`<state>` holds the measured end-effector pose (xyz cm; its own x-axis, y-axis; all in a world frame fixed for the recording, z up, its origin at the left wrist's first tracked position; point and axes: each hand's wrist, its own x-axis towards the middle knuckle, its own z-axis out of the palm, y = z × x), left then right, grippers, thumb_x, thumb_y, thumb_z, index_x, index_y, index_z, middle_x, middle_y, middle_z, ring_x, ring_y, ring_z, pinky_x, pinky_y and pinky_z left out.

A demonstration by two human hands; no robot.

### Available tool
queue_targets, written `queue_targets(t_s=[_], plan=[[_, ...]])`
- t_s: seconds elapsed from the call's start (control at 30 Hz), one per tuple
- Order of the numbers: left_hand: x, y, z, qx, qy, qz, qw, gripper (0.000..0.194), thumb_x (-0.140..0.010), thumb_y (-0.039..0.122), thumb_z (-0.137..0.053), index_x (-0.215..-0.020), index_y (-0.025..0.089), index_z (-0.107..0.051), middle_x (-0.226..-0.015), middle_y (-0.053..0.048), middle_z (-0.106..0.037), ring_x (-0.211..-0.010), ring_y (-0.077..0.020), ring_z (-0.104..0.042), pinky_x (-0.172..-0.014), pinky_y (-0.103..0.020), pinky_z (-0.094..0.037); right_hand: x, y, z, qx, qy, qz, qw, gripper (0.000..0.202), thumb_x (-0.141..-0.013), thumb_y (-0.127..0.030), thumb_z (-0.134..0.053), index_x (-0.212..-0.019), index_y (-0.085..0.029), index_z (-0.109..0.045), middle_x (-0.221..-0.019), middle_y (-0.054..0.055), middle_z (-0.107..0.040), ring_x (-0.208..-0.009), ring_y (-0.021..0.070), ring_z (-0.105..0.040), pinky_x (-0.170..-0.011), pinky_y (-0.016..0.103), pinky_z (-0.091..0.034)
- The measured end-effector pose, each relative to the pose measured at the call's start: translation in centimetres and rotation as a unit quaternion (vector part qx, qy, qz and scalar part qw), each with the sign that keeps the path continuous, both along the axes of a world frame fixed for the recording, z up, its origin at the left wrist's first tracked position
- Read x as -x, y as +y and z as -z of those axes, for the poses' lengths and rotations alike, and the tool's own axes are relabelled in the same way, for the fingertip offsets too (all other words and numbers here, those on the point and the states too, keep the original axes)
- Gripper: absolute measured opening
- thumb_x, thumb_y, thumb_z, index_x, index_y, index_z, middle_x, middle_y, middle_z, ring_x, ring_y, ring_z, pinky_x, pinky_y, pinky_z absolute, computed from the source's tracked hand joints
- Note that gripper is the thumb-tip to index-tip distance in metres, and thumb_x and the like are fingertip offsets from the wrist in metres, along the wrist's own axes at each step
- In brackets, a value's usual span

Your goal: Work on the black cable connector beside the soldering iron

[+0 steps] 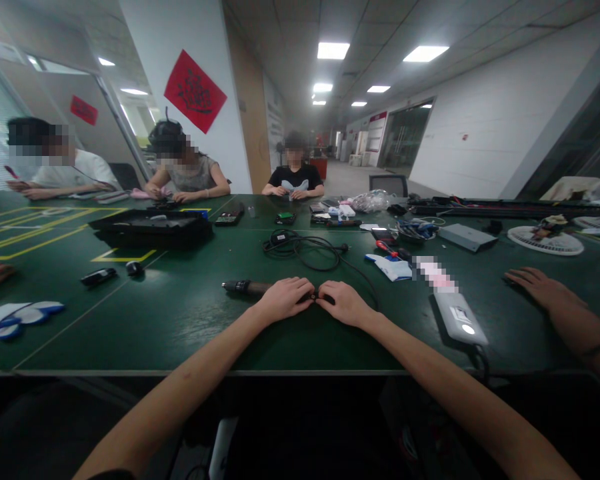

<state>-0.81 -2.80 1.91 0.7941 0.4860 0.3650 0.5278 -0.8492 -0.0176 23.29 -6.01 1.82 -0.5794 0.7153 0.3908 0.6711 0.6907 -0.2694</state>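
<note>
Over the green table, my left hand (287,298) is closed around the rear part of an electric screwdriver (250,287), a dark cylinder with a black chuck pointing left. My right hand (347,302) meets it fingertip to fingertip, its fingers pinched on the end of a black cable (363,273). A small dark connector (313,295) shows between the two hands; whether its halves are joined I cannot tell. The cable runs behind my right hand to a loose coil (285,243) with a plug, farther back on the table.
Right of my hands lie a white power strip (460,320), a red-handled screwdriver (387,249) and blue-white gloves (393,267). A black tray (153,229) stands at left, near small black devices (99,276). Another person's hand (535,283) rests at right; several people sit opposite.
</note>
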Motion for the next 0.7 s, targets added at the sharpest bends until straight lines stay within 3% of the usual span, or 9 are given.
queue_targets(t_s=[0.17, 0.33, 0.53, 0.7], plan=[[0.09, 0.09, 0.02, -0.017, 0.023, 0.026, 0.999, 0.017, -0.102, 0.029, -0.051, -0.117, 0.024, -0.059, -0.117, -0.005, -0.065, -0.106, -0.0202, -0.064, -0.093, -0.035, -0.049, 0.01, 0.0, 0.07, -0.001, 0.0, 0.0, 1.0, 0.008, -0.098, -0.027, -0.066, -0.095, -0.019, -0.067, -0.1, 0.006, -0.067, -0.091, 0.02, -0.063, -0.086, 0.033, -0.048], [0.0, 0.12, 0.0, -0.009, 0.001, 0.002, 1.0, 0.018, -0.103, 0.036, -0.053, -0.114, 0.023, -0.058, -0.111, -0.005, -0.065, -0.103, -0.0206, -0.064, -0.091, -0.034, -0.05, 0.03, 0.05, 0.13, -0.005, -0.001, 0.001, 1.0, 0.008, -0.099, -0.026, -0.065, -0.095, -0.02, -0.066, -0.1, 0.006, -0.067, -0.09, 0.0195, -0.063, -0.085, 0.033, -0.047], [0.05, -0.04, 0.02, -0.022, 0.014, 0.025, 0.999, 0.018, -0.101, 0.028, -0.051, -0.116, 0.025, -0.06, -0.117, -0.005, -0.064, -0.106, -0.0201, -0.064, -0.093, -0.034, -0.05, 0.08, 0.19, 0.24, -0.008, -0.002, 0.001, 1.0, 0.008, -0.098, -0.027, -0.067, -0.095, -0.019, -0.067, -0.1, 0.006, -0.067, -0.091, 0.0199, -0.063, -0.086, 0.033, -0.047], [-0.01, 0.26, 0.35, -0.02, 0.005, 0.002, 1.0, 0.018, -0.104, 0.038, -0.051, -0.112, 0.024, -0.059, -0.112, -0.005, -0.065, -0.103, -0.0203, -0.064, -0.091, -0.034, -0.051, 0.05, 0.13, 0.29, -0.008, -0.002, 0.002, 1.0, 0.008, -0.099, -0.027, -0.066, -0.096, -0.02, -0.067, -0.101, 0.006, -0.067, -0.092, 0.0199, -0.063, -0.087, 0.034, -0.047]])
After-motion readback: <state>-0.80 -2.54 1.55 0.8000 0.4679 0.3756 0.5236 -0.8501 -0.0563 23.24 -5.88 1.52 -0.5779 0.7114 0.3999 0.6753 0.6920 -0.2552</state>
